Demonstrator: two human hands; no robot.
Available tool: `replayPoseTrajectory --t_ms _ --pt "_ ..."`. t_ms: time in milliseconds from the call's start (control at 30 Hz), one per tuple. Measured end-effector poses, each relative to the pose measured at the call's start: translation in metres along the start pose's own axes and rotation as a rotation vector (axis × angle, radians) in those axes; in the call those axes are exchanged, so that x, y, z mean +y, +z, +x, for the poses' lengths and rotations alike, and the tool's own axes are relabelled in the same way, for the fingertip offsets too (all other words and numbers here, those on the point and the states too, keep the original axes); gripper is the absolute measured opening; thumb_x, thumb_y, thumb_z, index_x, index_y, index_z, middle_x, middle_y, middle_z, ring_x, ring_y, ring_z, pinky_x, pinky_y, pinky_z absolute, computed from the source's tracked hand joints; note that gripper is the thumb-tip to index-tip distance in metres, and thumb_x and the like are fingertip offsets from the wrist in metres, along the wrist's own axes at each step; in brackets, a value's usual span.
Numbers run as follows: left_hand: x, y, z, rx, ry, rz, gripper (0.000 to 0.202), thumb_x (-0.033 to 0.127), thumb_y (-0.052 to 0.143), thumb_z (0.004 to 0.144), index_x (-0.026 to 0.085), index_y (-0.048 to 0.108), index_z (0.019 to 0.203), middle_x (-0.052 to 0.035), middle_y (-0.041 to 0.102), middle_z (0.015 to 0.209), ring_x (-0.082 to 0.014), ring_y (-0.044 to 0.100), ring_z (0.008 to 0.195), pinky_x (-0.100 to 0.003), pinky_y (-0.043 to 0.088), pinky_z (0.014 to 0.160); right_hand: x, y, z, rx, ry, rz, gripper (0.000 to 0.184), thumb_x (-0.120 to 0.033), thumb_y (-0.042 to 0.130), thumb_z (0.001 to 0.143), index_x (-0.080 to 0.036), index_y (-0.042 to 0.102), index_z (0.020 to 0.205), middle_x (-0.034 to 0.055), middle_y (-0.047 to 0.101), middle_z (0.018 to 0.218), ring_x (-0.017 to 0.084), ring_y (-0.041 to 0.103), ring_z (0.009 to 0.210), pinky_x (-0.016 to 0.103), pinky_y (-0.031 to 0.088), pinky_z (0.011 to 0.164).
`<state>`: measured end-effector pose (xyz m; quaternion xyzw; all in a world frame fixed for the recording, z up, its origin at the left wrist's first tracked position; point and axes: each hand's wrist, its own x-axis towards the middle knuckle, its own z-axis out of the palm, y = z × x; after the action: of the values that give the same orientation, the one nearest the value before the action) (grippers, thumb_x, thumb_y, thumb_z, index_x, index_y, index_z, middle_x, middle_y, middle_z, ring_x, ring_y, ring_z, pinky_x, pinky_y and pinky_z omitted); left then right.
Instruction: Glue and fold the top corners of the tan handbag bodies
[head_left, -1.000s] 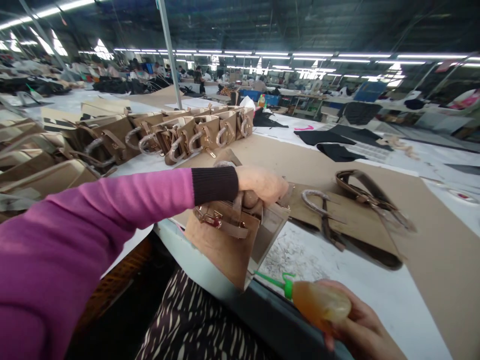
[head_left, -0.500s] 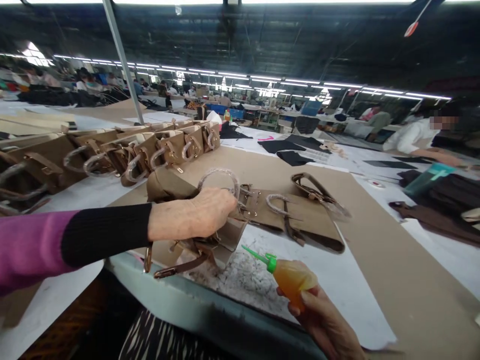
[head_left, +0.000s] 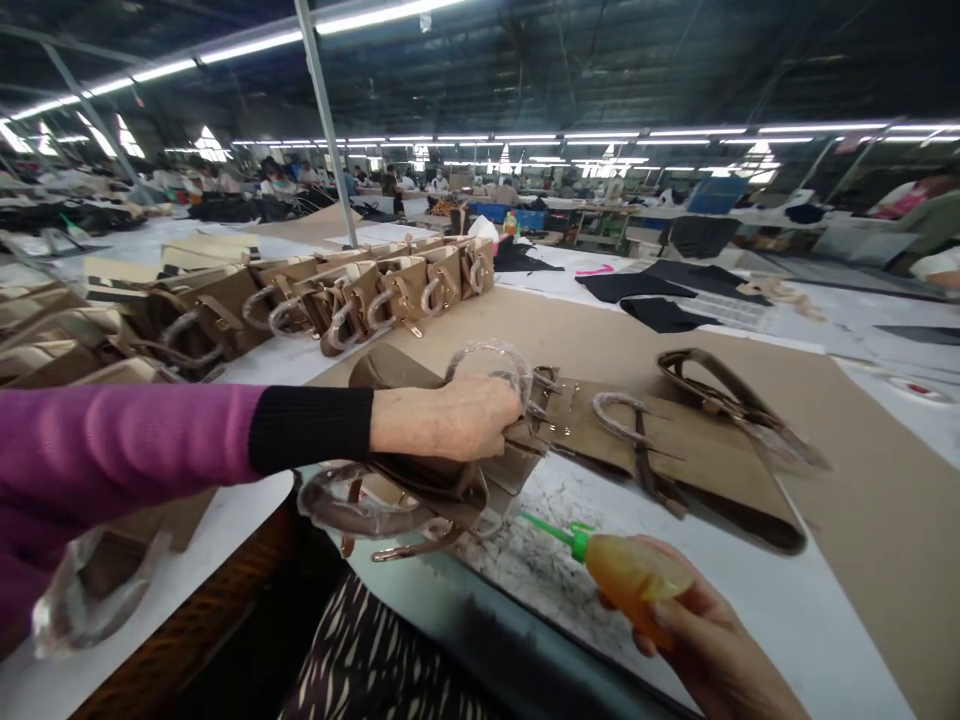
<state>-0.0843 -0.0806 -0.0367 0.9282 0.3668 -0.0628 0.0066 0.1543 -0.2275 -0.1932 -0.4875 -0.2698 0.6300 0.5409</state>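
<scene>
My left hand [head_left: 457,415] is closed on a brown handbag [head_left: 397,370] at the table's front edge, its fingertips partly hidden behind the hand. One plastic-wrapped handle [head_left: 491,355] arches up behind my knuckles; another wrapped handle [head_left: 360,505] hangs lower, beside loose brown straps [head_left: 420,545]. In my right hand [head_left: 705,620] is a soft squeeze bottle [head_left: 634,580] of amber liquid with a green nozzle. The nozzle points left toward the bag, apart from it. Just right of the bag, a flat brown bag piece [head_left: 690,450] with handle and straps lies on the table.
Several brown handbags [head_left: 345,300] stand in a row at the left. Another wrapped handle [head_left: 97,600] shows near the lower left edge. Black cut pieces [head_left: 667,312] lie farther back. A metal pole [head_left: 326,120] rises behind the row. People work in the distance.
The view has turned left. My left hand has tipped the handbag, so a wrapped handle now shows at its front. The right hand still holds the bottle, nozzle still toward the bag.
</scene>
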Motion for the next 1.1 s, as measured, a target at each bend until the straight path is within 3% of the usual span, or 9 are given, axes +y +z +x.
replayPoseTrajectory --t_ms 100,200,433,633,800,933,1100 --pt "-0.002 0.012 -0.003 0.006 -0.019 0.058 0.014 0.018 0.058 0.072 0.011 0.066 0.082 -0.0096 0.065 0.074 -0.0210 0.060 0.068 -0.030 0.046 0.060 -0.002 -0.001 0.014 0.036 -0.053 -0.161 0.050 -0.030 0.081 0.062 -0.021 0.067 0.109 0.0092 0.068 0.099 0.026 0.059 0.076 0.028 0.046 0.051" --pt "-0.004 0.021 -0.007 0.059 -0.014 0.050 0.014 0.017 0.054 0.073 0.012 0.064 0.082 -0.0093 0.064 0.076 -0.0222 0.061 0.072 -0.031 0.048 0.063 -0.002 -0.005 0.029 -0.019 -0.102 -0.296 0.045 -0.025 0.077 0.063 -0.021 0.069 0.107 0.0076 0.069 0.097 0.026 0.059 0.073 0.031 0.049 0.052" --pt "-0.001 0.030 -0.020 0.083 -0.007 -0.013 0.014 0.016 0.050 0.074 0.014 0.061 0.083 -0.0090 0.063 0.078 -0.0243 0.060 0.075 -0.037 0.049 0.068 -0.006 0.004 0.049 -0.105 -0.173 -0.380 0.037 -0.022 0.073 0.068 -0.022 0.072 0.105 0.0040 0.069 0.088 0.018 0.056 0.058 0.030 0.050 0.050" --pt "0.003 0.031 -0.029 0.039 -0.029 -0.054 0.014 0.015 0.048 0.076 0.014 0.059 0.084 -0.0091 0.063 0.083 -0.0239 0.058 0.081 -0.038 0.049 0.072 -0.009 0.009 0.053 -0.138 -0.150 -0.400 0.034 -0.021 0.073 0.064 -0.020 0.073 0.098 0.0043 0.069 0.086 0.020 0.057 0.059 0.030 0.050 0.047" --pt "0.004 0.039 -0.035 0.070 -0.035 -0.056 0.015 0.013 0.047 0.075 0.014 0.057 0.086 -0.0099 0.061 0.089 -0.0245 0.057 0.085 -0.039 0.049 0.074 -0.006 0.009 0.045 -0.133 -0.082 -0.402 0.034 -0.018 0.067 0.063 -0.019 0.073 0.096 0.0028 0.069 0.077 0.018 0.054 0.049 0.030 0.048 0.045" --pt "0.005 0.042 -0.040 0.106 -0.023 -0.067 0.017 0.013 0.047 0.076 0.015 0.057 0.090 -0.0099 0.061 0.094 -0.0250 0.056 0.089 -0.041 0.049 0.080 -0.003 0.012 0.040 -0.143 -0.022 -0.401 0.035 -0.018 0.066 0.061 -0.019 0.073 0.095 0.0042 0.070 0.084 0.017 0.054 0.048 0.029 0.047 0.045" --pt "0.008 0.038 -0.047 0.025 -0.059 -0.101 0.021 0.010 0.049 0.072 0.013 0.057 0.091 -0.0112 0.060 0.096 -0.0252 0.053 0.094 -0.041 0.047 0.085 0.000 0.004 0.038 -0.176 0.023 -0.395 0.039 -0.018 0.062 0.060 -0.019 0.071 0.098 0.0026 0.068 0.077 0.018 0.055 0.049 0.028 0.045 0.046"
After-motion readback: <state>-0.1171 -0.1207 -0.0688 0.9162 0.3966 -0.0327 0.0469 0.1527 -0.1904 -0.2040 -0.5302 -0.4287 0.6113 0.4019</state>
